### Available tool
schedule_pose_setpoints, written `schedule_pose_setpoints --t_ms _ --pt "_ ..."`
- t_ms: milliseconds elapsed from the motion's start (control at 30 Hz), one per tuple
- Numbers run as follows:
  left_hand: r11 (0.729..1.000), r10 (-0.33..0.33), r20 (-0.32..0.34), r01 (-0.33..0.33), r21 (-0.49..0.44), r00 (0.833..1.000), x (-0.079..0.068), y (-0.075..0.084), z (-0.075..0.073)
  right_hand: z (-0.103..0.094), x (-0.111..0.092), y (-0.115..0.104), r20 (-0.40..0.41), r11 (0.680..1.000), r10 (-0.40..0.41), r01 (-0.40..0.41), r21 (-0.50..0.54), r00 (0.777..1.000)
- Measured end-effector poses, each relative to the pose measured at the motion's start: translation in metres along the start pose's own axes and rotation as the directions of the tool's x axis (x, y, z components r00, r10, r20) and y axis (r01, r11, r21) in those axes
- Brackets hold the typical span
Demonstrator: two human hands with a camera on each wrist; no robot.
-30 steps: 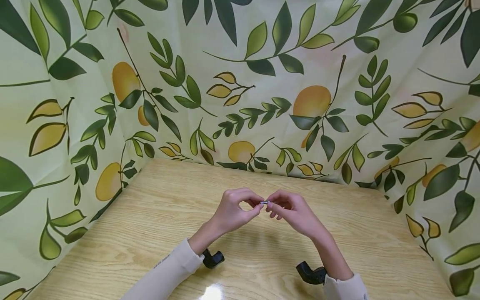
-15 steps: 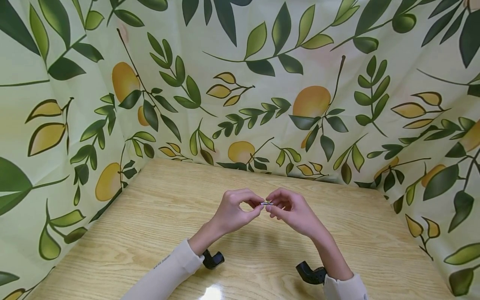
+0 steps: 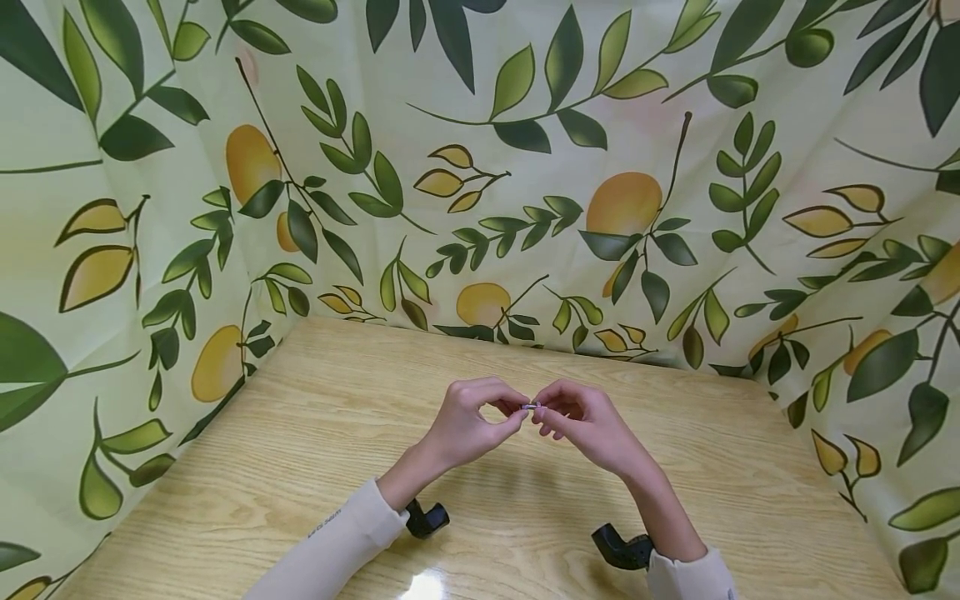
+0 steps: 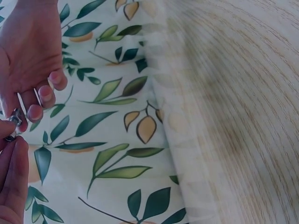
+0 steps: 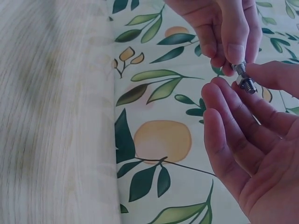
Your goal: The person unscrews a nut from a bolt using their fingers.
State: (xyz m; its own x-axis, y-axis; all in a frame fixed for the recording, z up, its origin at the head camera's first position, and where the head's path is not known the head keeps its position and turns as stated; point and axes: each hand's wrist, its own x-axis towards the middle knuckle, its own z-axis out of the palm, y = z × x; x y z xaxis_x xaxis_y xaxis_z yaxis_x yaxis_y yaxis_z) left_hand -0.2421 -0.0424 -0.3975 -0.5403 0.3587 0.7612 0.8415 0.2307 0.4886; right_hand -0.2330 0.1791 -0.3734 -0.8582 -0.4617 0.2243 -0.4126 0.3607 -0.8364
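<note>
A small silver bolt point(image 5: 239, 69) spans the gap between the two hands, raised above the table in the head view. A hex nut point(image 5: 242, 81) sits on its thread, with a short length of thread showing past it. My left hand point(image 3: 468, 421) pinches one end of the bolt between thumb and forefinger, covering that end. At the nut, my right hand point(image 3: 588, 425) has its thumb and forefinger on either side, its other fingers loosely bent. In the left wrist view only a bit of the metal point(image 4: 15, 117) shows between the fingertips.
The light wood-grain table point(image 3: 337, 400) lies under both hands. Patterned cloth point(image 3: 480, 167) with leaves and orange fruit stands behind it and along both sides. Black curved mounts point(image 3: 427, 518) are fixed at both wrists below the sleeves.
The right thumb and forefinger have shifted slightly at the nut, apart half a second ago and closer around it now. The left hand has kept its place and its pinch.
</note>
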Motion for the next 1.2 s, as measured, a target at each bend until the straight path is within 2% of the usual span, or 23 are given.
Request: schedule_pose_setpoints --t_ms 367,733,967,1200 --pt "1.0 -0.007 0.0 0.007 0.002 1.0 -0.0012 -0.0002 0.0015 0.0021 0.0017 0.0011 -0.037 1.0 -0.006 0.006 -0.02 0.999" --pt "1.0 0.024 -0.013 -0.024 0.003 1.0 0.0009 -0.0015 0.0027 -0.0024 0.0009 0.0016 -0.007 1.0 0.002 -0.002 -0.009 1.0" --pt "1.0 0.026 -0.008 -0.026 0.003 1.0 -0.0003 -0.0017 0.0022 -0.0002 0.0006 -0.0003 -0.044 1.0 0.023 -0.024 -0.013 0.999" --pt "0.999 0.041 -0.013 -0.041 0.015 0.999 -0.0003 -0.0009 0.0014 0.001 0.001 -0.0008 -0.064 1.0 -0.01 0.01 -0.01 0.998"
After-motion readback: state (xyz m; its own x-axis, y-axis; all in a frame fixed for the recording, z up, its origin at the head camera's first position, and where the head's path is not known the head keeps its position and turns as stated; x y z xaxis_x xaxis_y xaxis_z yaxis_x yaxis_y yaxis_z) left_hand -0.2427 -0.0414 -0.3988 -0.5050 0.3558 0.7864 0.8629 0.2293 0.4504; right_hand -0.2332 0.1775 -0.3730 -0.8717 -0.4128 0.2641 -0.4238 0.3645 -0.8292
